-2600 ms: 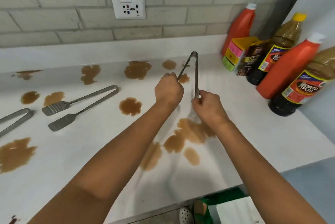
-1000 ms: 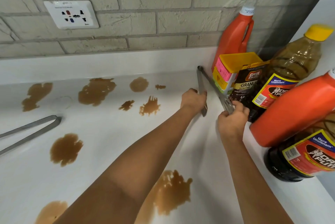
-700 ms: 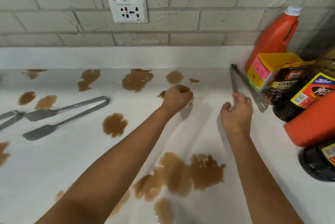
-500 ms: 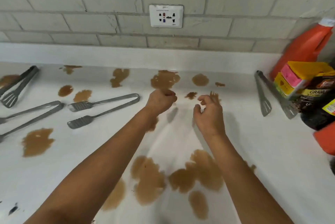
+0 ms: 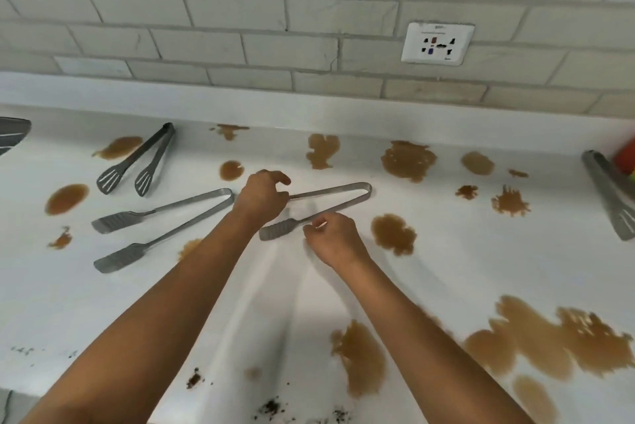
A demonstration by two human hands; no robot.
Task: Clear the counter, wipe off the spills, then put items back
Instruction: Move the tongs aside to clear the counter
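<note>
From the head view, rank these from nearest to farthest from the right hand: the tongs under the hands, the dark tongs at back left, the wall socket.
From the right hand:
1. Tongs under the hands: right at its fingers, lying between both hands.
2. Wall socket: up on the brick wall, to the right.
3. Dark tongs: far left, near the counter's back edge.

I see a wall of pale grey brick-shaped tiles (image 5: pixel 275 11) behind the work surface, laid in staggered rows with lighter grout lines. A white socket plate (image 5: pixel 438 43) sits on that wall toward the right, with dark pin holes and small red and blue marks on its face. Below the tiles runs a white upstand (image 5: pixel 171 94).
</note>
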